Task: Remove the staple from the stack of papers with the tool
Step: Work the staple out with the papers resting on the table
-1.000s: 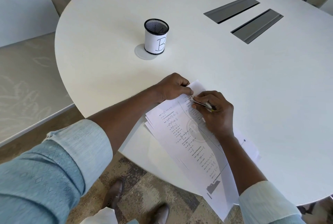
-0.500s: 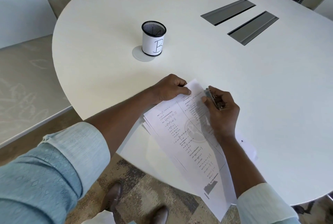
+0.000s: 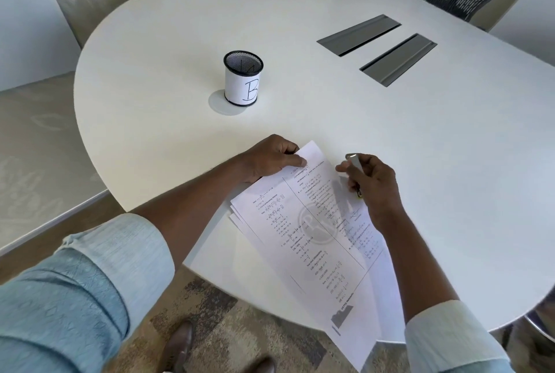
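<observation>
Lifting off the page: pulled right grip (image 3: 372, 185), clenched round tool (image 3: 354, 162), clear of stack of papers (image 3: 315, 240) lying on tabletop (image 3: 330, 114). Kept left grip (image 3: 270, 159) pinching stack's top corner. Couldn't make out staple; likely extracted.

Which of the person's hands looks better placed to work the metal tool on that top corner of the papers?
Right. The right hand grips the tool close beside the top corner of the papers. The left hand pinches that corner and holds them down, so it is likely best left there.
</observation>
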